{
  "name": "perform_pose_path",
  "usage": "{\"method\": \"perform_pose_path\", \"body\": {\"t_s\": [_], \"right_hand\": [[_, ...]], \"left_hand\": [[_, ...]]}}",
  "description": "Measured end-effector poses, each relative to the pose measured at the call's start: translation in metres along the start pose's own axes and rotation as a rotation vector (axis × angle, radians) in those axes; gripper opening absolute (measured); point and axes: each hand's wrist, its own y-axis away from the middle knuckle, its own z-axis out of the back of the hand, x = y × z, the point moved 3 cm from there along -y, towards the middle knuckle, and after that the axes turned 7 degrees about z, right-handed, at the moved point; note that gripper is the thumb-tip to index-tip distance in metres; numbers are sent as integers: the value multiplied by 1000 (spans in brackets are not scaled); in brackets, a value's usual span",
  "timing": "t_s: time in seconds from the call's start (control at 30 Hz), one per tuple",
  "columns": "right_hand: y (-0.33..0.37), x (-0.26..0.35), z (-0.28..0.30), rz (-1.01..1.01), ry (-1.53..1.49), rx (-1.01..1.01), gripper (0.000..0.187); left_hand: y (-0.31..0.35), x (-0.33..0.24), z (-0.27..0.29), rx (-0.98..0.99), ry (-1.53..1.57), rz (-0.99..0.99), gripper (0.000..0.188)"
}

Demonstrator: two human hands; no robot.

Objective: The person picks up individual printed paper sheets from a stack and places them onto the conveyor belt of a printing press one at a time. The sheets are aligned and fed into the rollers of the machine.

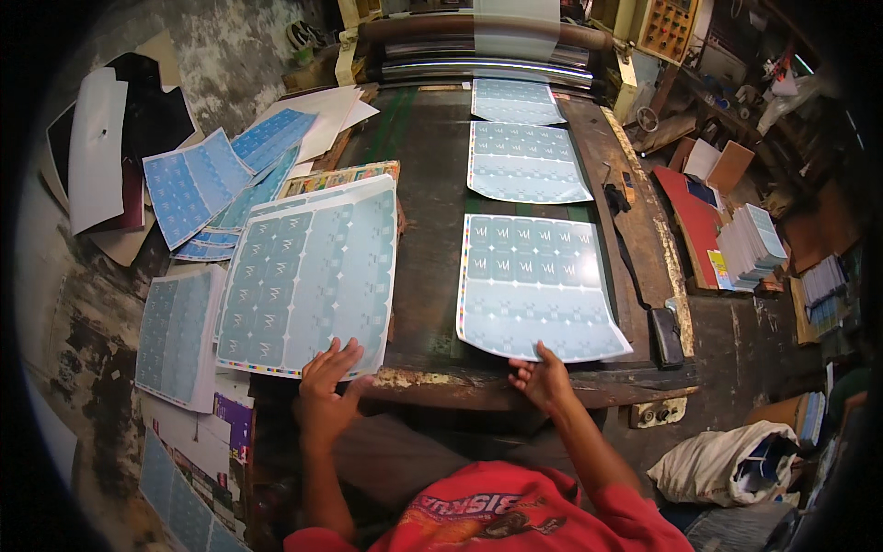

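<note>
My right hand (544, 379) pinches the near edge of a pale blue-green printed sheet (533, 285), thumb on top and fingers curled beneath. That sheet lies on the dark machine table (428, 304), its near right corner lifting a little. Fingers spread, my left hand (331, 377) rests on the near right corner of a stack of similar printed sheets (308, 276) to the left. Beyond the sheet in my right hand, a second printed sheet (529, 161) and a third printed sheet (517, 99) lie in a line leading to the rollers.
Steel rollers (487, 69) span the table's far end. Blue printed sheets (193, 184) fan out at left, above another sheet stack (175, 340). A black strap (628, 253) hangs along the table's right side. Bundled cards (752, 247) and a white sack (727, 463) stand at right.
</note>
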Motion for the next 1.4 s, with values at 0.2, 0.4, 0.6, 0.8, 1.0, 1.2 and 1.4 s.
{"method": "perform_pose_path", "body": {"t_s": [0.2,0.4,0.6,0.8,1.0,1.2,1.4], "right_hand": [[-69,25,-5,149,1,13,51],[-106,18,-5,281,-49,-45,38],[-25,11,-64,195,46,222,61],[55,2,-61,77,239,260,44],[70,-46,16,-34,61,52,40],[101,-77,51,29,158,11,42],[81,-63,53,6,-8,-77,51]], "left_hand": [[-3,17,5,28,284,243,35],[-5,36,-5,-546,1255,448,34],[11,-24,-5,-55,406,59,22],[19,-61,-8,240,156,-332,38],[-6,-33,0,-17,59,-132,58],[-9,-6,-5,-13,253,46,33],[-10,1,-10,-46,458,333,36]]}}
